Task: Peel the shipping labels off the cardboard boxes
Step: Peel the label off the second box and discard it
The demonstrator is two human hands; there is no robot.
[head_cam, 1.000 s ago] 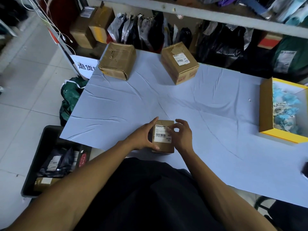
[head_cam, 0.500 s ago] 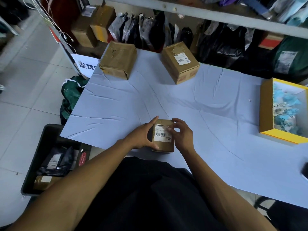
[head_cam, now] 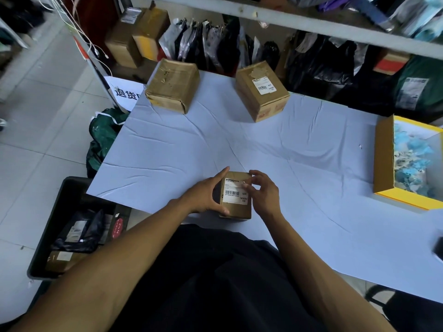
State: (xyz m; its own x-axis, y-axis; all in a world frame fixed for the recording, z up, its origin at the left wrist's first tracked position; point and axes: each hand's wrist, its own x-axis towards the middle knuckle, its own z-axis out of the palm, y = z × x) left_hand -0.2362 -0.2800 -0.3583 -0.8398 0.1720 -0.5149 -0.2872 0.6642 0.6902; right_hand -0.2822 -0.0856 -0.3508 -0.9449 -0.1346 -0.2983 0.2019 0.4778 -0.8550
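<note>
Near table edge: small brown cardboard box [head_cam: 236, 207] gripped by left hand [head_cam: 203, 196]; right hand [head_cam: 263, 190] fingers, earlier at box's right side, now picking white shipping label [head_cam: 235, 191] top-right corner, pinch unclear. Peel starting.

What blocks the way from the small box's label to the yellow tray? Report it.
Nothing visible. The white shipping label on the small brown cardboard box and the yellow-rimmed cardboard tray are separated only by bare pale blue table cover.
</note>
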